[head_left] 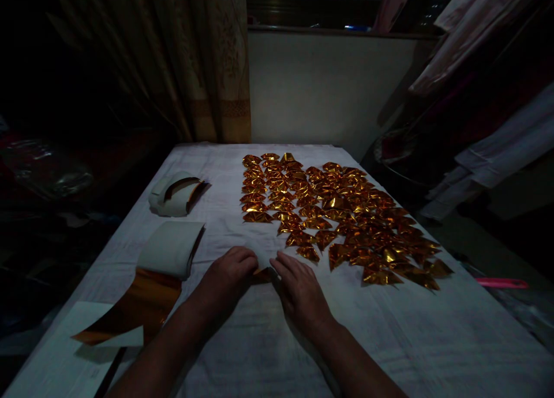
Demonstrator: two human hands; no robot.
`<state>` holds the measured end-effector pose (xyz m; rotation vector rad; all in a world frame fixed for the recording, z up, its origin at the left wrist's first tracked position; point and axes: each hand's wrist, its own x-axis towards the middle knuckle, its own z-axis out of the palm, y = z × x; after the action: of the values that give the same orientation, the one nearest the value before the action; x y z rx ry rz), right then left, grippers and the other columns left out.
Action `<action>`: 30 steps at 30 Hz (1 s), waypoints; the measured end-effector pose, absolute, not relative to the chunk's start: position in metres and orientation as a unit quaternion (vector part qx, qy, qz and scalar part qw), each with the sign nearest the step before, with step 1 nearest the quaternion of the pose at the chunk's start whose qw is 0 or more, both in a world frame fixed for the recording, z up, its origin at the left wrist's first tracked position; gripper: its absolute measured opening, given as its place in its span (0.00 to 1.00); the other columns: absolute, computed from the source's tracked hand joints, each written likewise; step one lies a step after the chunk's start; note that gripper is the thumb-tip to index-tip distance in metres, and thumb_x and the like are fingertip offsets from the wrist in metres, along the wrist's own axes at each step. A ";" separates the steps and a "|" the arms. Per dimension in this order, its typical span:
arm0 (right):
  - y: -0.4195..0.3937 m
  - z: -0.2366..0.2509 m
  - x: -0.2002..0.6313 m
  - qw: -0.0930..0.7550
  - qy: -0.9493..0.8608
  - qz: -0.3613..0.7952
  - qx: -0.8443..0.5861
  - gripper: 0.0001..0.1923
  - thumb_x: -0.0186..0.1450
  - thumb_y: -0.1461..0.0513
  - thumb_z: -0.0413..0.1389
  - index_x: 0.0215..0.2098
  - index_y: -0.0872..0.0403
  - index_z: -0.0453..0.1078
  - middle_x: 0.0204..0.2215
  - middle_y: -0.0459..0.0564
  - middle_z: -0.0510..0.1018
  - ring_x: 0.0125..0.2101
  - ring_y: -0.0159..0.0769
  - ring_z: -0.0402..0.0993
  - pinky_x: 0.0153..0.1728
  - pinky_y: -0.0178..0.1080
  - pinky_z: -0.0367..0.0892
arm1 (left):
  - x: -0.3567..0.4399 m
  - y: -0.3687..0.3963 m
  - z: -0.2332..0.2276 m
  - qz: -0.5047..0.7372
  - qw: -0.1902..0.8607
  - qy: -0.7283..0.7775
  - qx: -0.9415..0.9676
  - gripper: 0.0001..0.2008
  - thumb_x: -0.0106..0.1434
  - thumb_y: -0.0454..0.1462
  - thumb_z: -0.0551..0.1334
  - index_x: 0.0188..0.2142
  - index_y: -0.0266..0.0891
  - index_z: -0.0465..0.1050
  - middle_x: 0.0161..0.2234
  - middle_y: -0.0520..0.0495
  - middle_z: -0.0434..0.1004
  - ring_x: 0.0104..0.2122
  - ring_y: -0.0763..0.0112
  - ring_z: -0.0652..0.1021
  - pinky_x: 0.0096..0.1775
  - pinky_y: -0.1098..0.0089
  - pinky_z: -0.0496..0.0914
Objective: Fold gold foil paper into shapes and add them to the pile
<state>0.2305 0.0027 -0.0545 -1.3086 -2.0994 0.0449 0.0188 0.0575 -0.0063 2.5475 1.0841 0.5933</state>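
Observation:
Between my two hands is a small sheet of foil paper (258,255), pale on its upper face with a strip of gold showing below. My left hand (231,271) has its fingers curled and pressed together on the paper's left side. On the right side, my right hand (300,285) grips the paper's edge, its fingers close together. The lower part of the sheet is partly hidden by my hands. Just beyond and to the right lie several rows of folded gold foil pieces (335,203), the nearest one close to my right fingertips.
Left of my hands lies a curved stack of foil paper (171,248) with gold sheets (134,305) fanning out over a white box (71,352). Another curled stack (177,193) sits farther back. The white cloth (389,352) covers the table. Clothes (511,132) hang at right; a curtain (216,57) hangs behind.

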 end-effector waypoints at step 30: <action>0.022 -0.035 0.221 0.268 -0.843 0.014 -0.467 0.07 0.67 0.64 0.60 0.42 0.48 0.77 0.34 0.47 0.78 0.35 0.36 0.69 0.37 0.37 0.60 | 0.013 0.038 -0.013 0.169 0.085 0.452 0.872 0.05 0.69 0.38 0.59 0.35 0.42 0.71 0.37 0.47 0.76 0.39 0.61 0.74 0.42 0.61 0.67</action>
<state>0.2209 0.0220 -0.0346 -1.2595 -2.2742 0.0371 0.0129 0.0379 -0.0130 2.5998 1.3465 0.5051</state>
